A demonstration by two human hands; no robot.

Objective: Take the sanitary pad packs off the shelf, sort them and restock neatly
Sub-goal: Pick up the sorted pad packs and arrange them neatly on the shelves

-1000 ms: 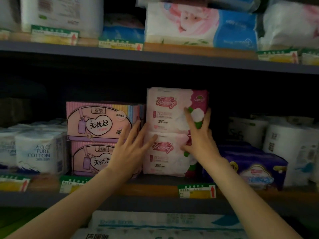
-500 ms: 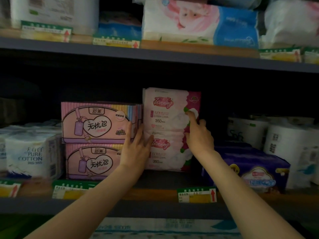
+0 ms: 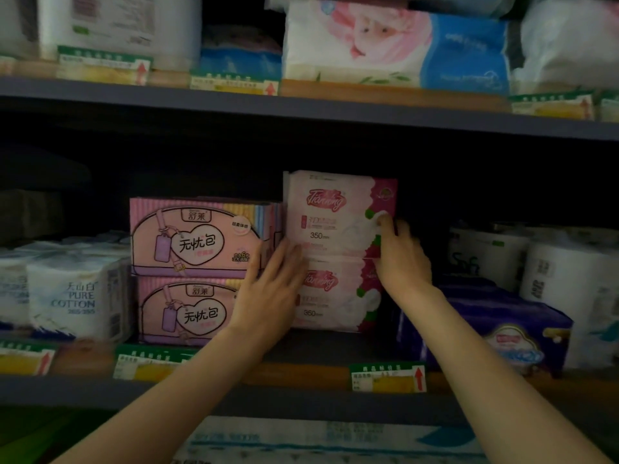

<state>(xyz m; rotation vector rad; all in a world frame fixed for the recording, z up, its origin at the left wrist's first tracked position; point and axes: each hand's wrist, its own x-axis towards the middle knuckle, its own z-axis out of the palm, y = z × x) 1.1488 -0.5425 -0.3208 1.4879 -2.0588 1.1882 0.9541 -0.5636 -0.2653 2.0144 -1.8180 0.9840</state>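
Two white-and-pink pad packs marked 350 mm are stacked on the middle shelf (image 3: 318,349): the upper pack (image 3: 328,216) on the lower pack (image 3: 331,296). My left hand (image 3: 271,289) lies flat with straight fingers against the stack's left side, at the seam between the two packs. At the stack's right edge, my right hand (image 3: 402,259) has its fingers curled round the upper pack's side, one fingertip on its front. Two pink pad packs with a heart label, one (image 3: 194,239) on top of the other (image 3: 187,313), touch the stack's left side.
White cotton packs (image 3: 73,293) stand at the left. A purple pack (image 3: 495,329) and toilet rolls (image 3: 485,256) stand at the right. Price tags (image 3: 388,378) line the shelf's front edge. The upper shelf (image 3: 301,108) carries tissue packs.
The white-and-pink stack has gone further back on the shelf, close beside the pink packs. My right hand went from flat on the front to curled at the right edge.
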